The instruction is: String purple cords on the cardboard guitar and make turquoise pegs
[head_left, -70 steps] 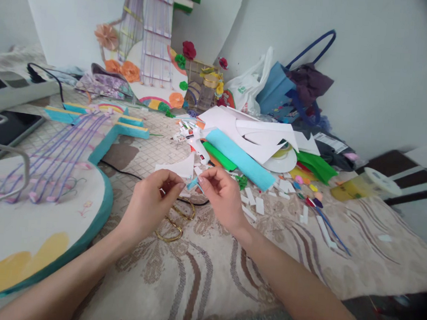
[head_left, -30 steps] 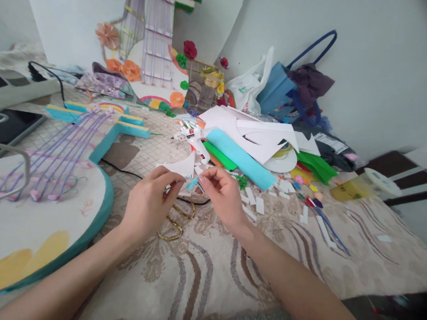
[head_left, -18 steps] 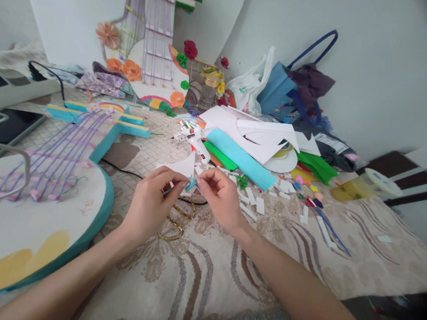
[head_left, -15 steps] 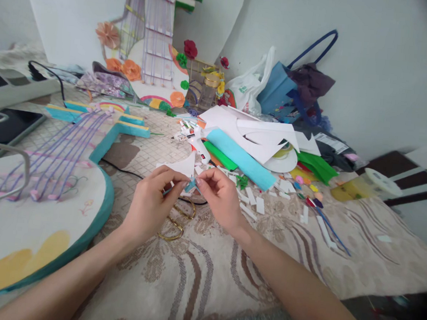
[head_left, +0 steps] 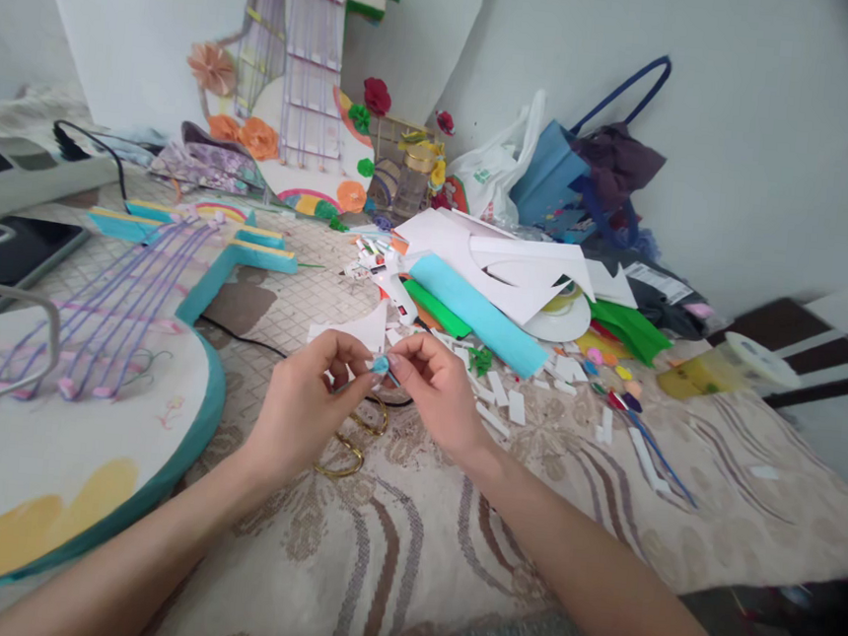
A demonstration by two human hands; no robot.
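Between my fingertips is a small piece of light blue paper (head_left: 380, 365), bunched up and partly covered by the fingers. My left hand (head_left: 308, 387) pinches it from the left, thumb and forefinger together. From the other side my right hand (head_left: 438, 391) pinches the same piece, its fingers curled in. Just below the hands, a pair of scissors with gold handles (head_left: 341, 459) lies on the patterned tablecloth (head_left: 441, 547); the hands hide its upper part. A white paper cutout (head_left: 353, 330) lies behind my left hand.
A guitar-shaped craft (head_left: 115, 370) with purple strings fills the left side; another guitar craft (head_left: 315, 81) stands at the back. A glue gun (head_left: 398, 298), a light blue paper roll (head_left: 476, 315), white sheets (head_left: 503, 266) and paper scraps (head_left: 516, 407) lie beyond my right hand. A plastic tub (head_left: 731, 370) is farther right.
The blue paper looks more bunched between my fingertips, and my left fingers have shifted their pinch slightly. Nothing else has visibly moved.
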